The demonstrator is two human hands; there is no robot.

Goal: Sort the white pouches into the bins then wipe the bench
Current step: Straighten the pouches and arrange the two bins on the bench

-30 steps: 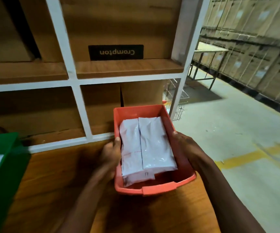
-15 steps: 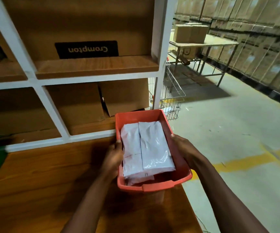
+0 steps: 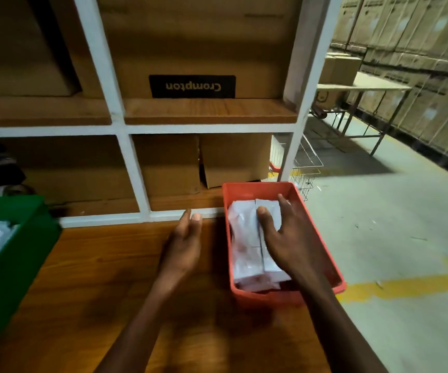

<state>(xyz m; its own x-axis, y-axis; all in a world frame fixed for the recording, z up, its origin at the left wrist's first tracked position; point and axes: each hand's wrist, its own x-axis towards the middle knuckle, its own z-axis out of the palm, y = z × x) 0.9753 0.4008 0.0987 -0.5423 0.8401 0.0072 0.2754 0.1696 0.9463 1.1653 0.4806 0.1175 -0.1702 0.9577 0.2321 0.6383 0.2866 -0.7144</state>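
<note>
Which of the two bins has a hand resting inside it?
The red bin at the bench's right end: the right hand lies on its white pouches. The green bin, far left, has no hand near it.

Glossy plastic pouches (image 3: pixel 247 246); wood-grain bench (image 3: pixel 104 265).

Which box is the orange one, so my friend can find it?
Find the wooden bench in front of the white shelf frame. At its right end, by the edge, sits the orange bin with white pouches under the right hand. The other bin, far left, is green.
</note>
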